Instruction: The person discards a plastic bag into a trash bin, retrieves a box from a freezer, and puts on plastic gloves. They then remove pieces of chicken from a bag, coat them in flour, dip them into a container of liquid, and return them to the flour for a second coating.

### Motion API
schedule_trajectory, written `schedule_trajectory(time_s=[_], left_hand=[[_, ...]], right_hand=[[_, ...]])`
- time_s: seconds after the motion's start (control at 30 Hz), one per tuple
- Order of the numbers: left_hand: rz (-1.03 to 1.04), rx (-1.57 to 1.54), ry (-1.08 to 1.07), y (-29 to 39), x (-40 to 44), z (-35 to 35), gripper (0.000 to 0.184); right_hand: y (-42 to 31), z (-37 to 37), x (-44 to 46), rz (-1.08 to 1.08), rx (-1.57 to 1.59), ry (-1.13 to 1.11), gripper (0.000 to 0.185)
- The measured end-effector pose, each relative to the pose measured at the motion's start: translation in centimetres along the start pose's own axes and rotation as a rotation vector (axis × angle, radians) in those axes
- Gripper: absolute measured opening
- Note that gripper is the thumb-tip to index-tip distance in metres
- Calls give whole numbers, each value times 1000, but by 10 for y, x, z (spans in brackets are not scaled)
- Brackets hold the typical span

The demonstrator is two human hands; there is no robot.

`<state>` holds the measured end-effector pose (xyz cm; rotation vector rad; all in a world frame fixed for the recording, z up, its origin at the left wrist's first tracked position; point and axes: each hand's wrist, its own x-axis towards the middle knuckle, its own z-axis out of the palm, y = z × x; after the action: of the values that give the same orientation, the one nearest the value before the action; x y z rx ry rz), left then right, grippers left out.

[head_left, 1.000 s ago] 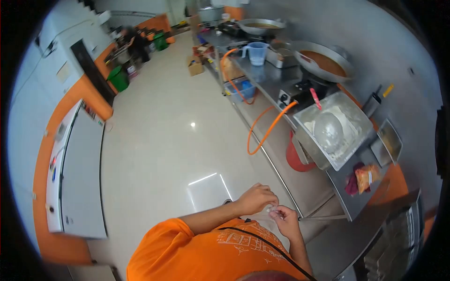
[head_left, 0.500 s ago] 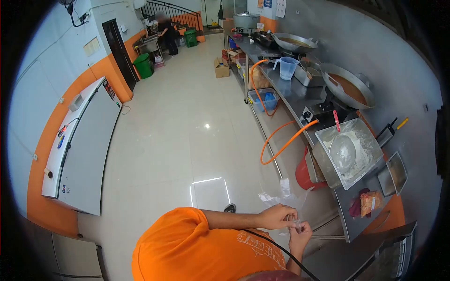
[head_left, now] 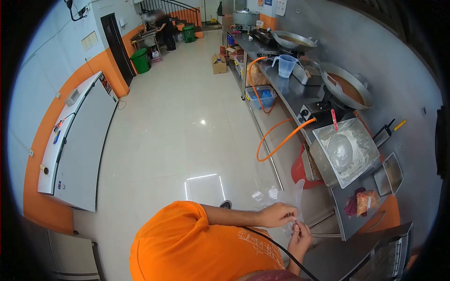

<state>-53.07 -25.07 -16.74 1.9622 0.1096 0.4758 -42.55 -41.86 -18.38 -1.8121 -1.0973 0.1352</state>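
A clear, thin plastic bag (head_left: 299, 199) hangs spread out in front of me, its film glinting over the floor. My left hand (head_left: 278, 215) comes across from the left with its fingertips pinched on the bag's edge. Just below it, my right hand (head_left: 300, 235) is closed in a pinch at the same edge. The fingertips of both hands nearly meet, and the exact bit of film between them is hard to make out.
On my right a steel table holds a floury metal tub (head_left: 349, 152) with a strainer (head_left: 340, 152), a wok (head_left: 349, 86), a blue jug (head_left: 285, 65) and a packet of orange food (head_left: 367, 202). An orange hose (head_left: 281, 152) loops beside it. A white chest freezer (head_left: 77, 145) stands left; a person (head_left: 166, 32) works far back.
The bag's film has shifted, with one side now standing up higher beside my hands. My fingers have changed their pinch slightly, and the whole view has moved a little.
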Motion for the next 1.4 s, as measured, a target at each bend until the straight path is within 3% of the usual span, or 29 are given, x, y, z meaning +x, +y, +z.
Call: schedule_trajectory(time_s=[0.07, 0.1, 0.17, 0.2, 0.27, 0.47, 0.6, 0.67, 1.0, 1.1, 1.27, 1.4], left_hand=[[65, 4, -1, 0, 1, 7, 12], [100, -16, -51, 1, 2, 8, 10], [168, -27, -142, 7, 3, 8, 6], [172, -26, -143, 5, 4, 9, 6], [145, 26, -209, 0, 4, 14, 8], [138, 59, -200, 3, 15, 15, 12], [185, 96, -231, 2, 22, 20, 12], [188, 19, -170, 7, 24, 19, 12], [187, 84, -335, 4, 34, 34, 11], [156, 132, -369, 8, 33, 39, 13], [183, 168, -336, 12, 32, 48, 14], [225, 180, -349, 9, 39, 46, 13]], right_hand=[[8, -2, 5, 138, 1, -231, 22], [9, 0, 8, 133, 0, -226, 22], [12, 8, 11, 475, 578, -83, 26], [12, 14, 14, 471, 577, -80, 26], [11, 24, 19, 545, 1075, 212, 32], [5, 23, 27, 625, 1456, 237, 40], [12, 20, 24, 552, 1490, 218, 39], [8, 17, 25, 568, 1454, 339, 35], [36, 12, 7, 588, 1385, 630, 28], [38, 6, 2, 471, 1154, 578, 28], [-12, -21, 19, 453, 1342, 377, 32], [23, -16, 12, 451, 1381, 427, 34]])
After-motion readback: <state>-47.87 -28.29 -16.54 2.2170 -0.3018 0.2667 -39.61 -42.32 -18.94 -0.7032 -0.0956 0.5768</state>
